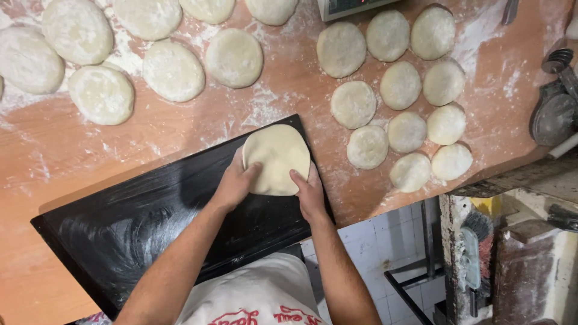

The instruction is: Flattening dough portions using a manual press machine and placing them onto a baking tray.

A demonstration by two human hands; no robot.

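Both hands on one flat round of dough (278,157), lying at the upper right corner of a black tray (150,222). Left hand (236,183) at the lower left edge of the round: thumb on top, fingers (241,157) curled under the rim, closed narrowly on the edge. Right hand (309,191) at the lower right edge: thumb pressed onto the top surface, the rest tucked beneath, gripping likewise. Dough pale cream, smooth, matte, soft at the rim, roughly oval.

Tray glossy black, smeared with greyish streaks, set slantwise on a wooden bench (54,156) of warm orange-brown, dusted white with flour in patches. Upper left of the bench: larger flattened rounds (101,94), floured, slightly dimpled. To the right: smaller, thicker pucks (367,146) in close rows, several touching. Far right edge: dull grey metal discs (554,114). Below the forearms: a white apron (259,295) with red lettering.
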